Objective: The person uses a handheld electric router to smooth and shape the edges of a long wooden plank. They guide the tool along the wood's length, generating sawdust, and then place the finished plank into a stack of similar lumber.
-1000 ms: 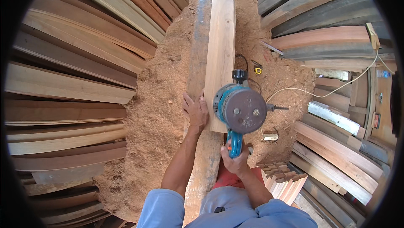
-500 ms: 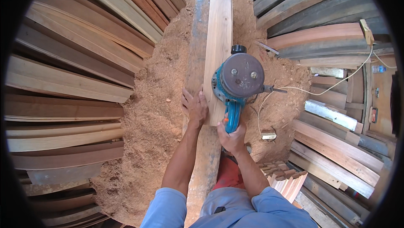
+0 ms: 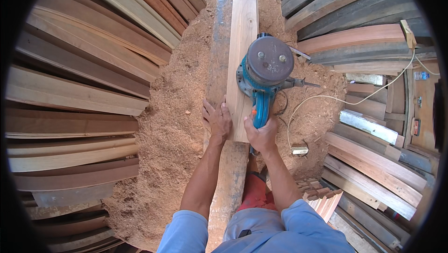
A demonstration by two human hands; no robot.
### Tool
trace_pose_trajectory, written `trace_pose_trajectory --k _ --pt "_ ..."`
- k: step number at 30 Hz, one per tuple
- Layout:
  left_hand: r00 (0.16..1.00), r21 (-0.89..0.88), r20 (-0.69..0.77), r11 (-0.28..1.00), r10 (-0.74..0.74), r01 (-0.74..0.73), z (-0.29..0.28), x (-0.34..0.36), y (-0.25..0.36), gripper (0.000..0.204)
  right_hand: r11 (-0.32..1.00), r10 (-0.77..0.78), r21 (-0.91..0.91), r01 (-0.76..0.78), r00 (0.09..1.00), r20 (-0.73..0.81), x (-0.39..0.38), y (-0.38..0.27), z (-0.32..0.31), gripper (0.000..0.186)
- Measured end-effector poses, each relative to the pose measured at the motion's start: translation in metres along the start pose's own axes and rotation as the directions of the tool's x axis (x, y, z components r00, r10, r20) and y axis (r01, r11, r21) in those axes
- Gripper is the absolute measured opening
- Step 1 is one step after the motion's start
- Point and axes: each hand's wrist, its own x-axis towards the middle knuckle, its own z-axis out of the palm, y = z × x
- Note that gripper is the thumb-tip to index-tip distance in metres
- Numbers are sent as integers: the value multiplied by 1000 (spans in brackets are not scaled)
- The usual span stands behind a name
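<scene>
A pale wooden board (image 3: 241, 33) lies lengthwise on a worn, blue-stained beam (image 3: 220, 52). On the board's right side sits a blue router (image 3: 268, 64) with a round dark cap, a rear handle and an orange trigger part. My right hand (image 3: 262, 134) is wrapped round that handle. My left hand (image 3: 218, 120) lies by the board's near end, its fingers spread over the left edge and the thumb on the wood. The router's bit is hidden beneath its body. A metal rod sticks out to its right.
Stacks of planks fan out on the left (image 3: 74, 89) and right (image 3: 345, 5). Sawdust (image 3: 163, 159) covers the floor. A pale cord (image 3: 326, 96) runs from a small box-like connector (image 3: 299, 150) toward the right. Short profiled offcuts (image 3: 322, 204) lie near my right knee.
The router has shifted slightly and turned, its handle swinging a little right and its front knob now mostly covered. My right hand moved up with it. My left hand stays about where it was.
</scene>
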Motion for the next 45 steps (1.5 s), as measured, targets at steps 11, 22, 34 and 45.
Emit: trace_pose_trajectory --k 11,22,34,45 --pt "999 -2 12 999 -45 45 0 0 3 43 1000 -25 7 25 999 -26 48 7 7 27" --pt "1000 28 11 999 -21 20 -2 -1 3 44 997 -65 36 67 996 -62 117 13 14 29" --pt "1000 7 3 1000 -2 2 2 -1 -3 45 988 -144 -77 136 982 -118 181 20 19 37" --pt "1000 25 11 1000 -2 2 0 0 -4 45 966 -254 -81 244 951 -176 254 27 29 36"
